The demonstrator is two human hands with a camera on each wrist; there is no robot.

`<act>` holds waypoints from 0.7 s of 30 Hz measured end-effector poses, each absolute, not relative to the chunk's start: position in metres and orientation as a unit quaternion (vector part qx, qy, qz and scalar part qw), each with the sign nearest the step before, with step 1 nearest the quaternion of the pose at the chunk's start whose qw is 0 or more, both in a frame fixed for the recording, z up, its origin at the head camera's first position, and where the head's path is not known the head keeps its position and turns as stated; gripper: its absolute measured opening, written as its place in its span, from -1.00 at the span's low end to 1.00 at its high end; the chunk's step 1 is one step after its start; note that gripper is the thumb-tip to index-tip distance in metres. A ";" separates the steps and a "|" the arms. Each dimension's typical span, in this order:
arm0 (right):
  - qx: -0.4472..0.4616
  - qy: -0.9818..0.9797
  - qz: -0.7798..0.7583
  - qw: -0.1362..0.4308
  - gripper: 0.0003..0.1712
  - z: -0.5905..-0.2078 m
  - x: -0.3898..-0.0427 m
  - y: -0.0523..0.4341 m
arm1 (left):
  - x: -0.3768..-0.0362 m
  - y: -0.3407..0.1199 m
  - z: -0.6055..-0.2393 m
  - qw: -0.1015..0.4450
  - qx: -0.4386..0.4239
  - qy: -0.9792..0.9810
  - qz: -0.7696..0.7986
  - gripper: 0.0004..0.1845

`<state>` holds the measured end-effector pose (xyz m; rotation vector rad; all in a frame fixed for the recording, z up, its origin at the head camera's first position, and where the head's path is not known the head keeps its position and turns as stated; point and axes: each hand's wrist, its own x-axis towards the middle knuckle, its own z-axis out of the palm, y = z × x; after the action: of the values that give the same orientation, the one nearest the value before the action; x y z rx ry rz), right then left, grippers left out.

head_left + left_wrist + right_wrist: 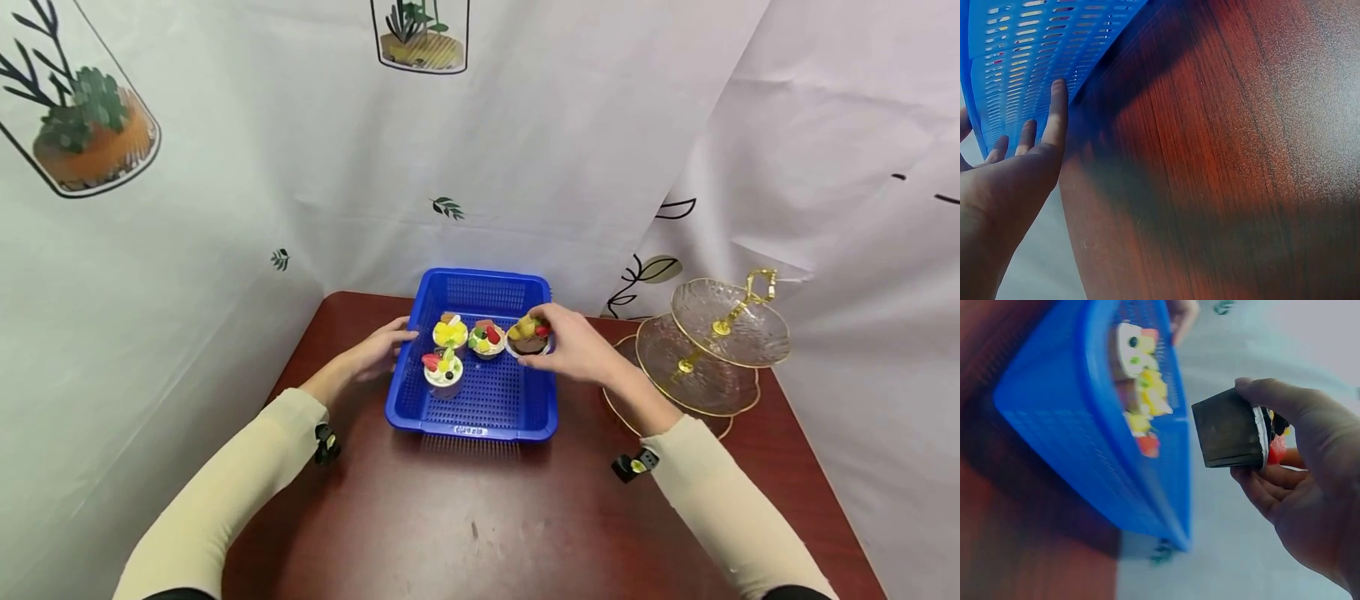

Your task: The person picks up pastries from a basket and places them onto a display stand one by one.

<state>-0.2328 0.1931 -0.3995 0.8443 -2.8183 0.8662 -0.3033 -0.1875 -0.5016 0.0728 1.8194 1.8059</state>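
A blue perforated basket [480, 417] stands on the dark red table [465, 517]. Three fruit-topped cupcakes lie in it: a yellow one [450, 333], one with red and green fruit [487, 338] and a white one [444, 368]. My right hand [573, 343] grips a fourth, dark chocolate cupcake [528, 337] above the basket's right side; the right wrist view shows the dark cupcake cup [1230, 430] pinched between thumb and fingers. My left hand [381, 348] rests with straight fingers [1057, 115] against the basket's left wall [1022, 56].
A tiered glass stand with gold fittings [705, 350] stands at the table's right, close to my right forearm. White printed curtains [225, 208] close in the table behind and on both sides. The near part of the table is bare wood.
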 end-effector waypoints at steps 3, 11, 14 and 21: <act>0.282 -0.915 0.279 0.067 -0.20 -0.383 -0.224 0.209 | -0.303 -0.188 -0.501 0.284 0.030 0.684 0.671 -0.36; 0.256 -0.916 0.267 0.155 -0.16 -0.346 -0.196 0.263 | -0.305 -0.187 -0.501 0.284 0.026 0.682 0.673 -0.36; 0.248 -0.914 0.253 0.197 -0.15 -0.338 -0.185 0.282 | -0.305 -0.186 -0.501 0.283 0.030 0.682 0.674 -0.36; 0.199 -0.917 0.238 0.250 -0.09 -0.328 -0.158 0.321 | -0.303 -0.188 -0.503 0.281 0.037 0.683 0.673 -0.38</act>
<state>-0.1584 0.3211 -0.3276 0.5405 -2.4979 0.6489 -0.3030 -0.1879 -0.5029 0.0983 1.8293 1.8047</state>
